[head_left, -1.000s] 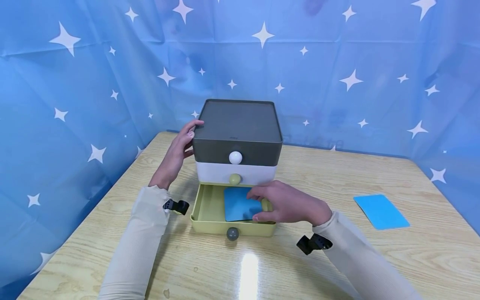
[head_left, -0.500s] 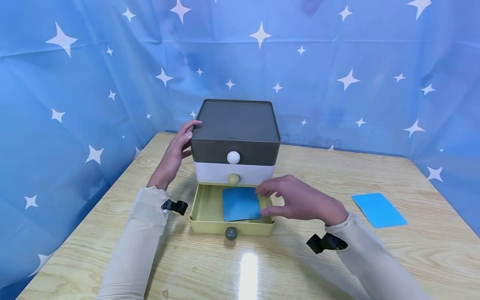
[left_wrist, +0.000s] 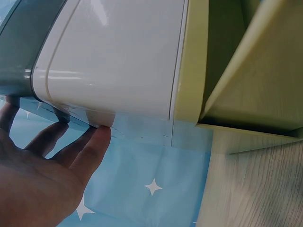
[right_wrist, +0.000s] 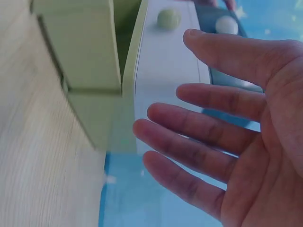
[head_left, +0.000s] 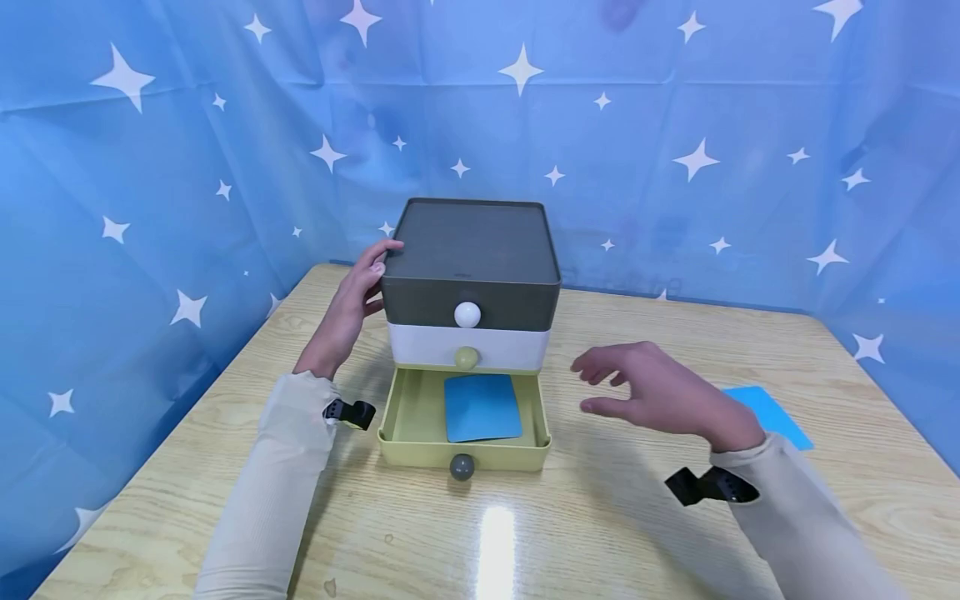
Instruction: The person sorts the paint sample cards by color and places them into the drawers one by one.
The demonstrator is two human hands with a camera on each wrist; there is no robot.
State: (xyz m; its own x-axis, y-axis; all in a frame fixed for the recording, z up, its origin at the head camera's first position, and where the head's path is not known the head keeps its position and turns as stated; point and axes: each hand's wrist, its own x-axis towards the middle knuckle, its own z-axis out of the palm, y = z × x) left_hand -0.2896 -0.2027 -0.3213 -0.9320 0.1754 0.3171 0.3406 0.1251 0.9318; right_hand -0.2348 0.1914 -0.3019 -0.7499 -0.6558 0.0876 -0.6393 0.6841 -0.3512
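A stacked drawer box stands mid-table in the head view, dark grey on top, white below, with a pale green bottom drawer pulled out. Inside that drawer lies a blue card. My left hand rests against the box's left side, one finger over the top edge; in the left wrist view its fingertips touch the side wall. To the right of the drawer, my right hand is in the air with nothing in it, its fingers spread in the right wrist view.
A second blue card lies on the wooden table at the right, partly hidden behind the right wrist. Round knobs sit on the drawer fronts, among them a dark grey knob. A blue star-patterned curtain hangs behind the table.
My right hand has let go of the blue card, which stays in the drawer, and has moved right, away from the box. My left hand has kept its place.
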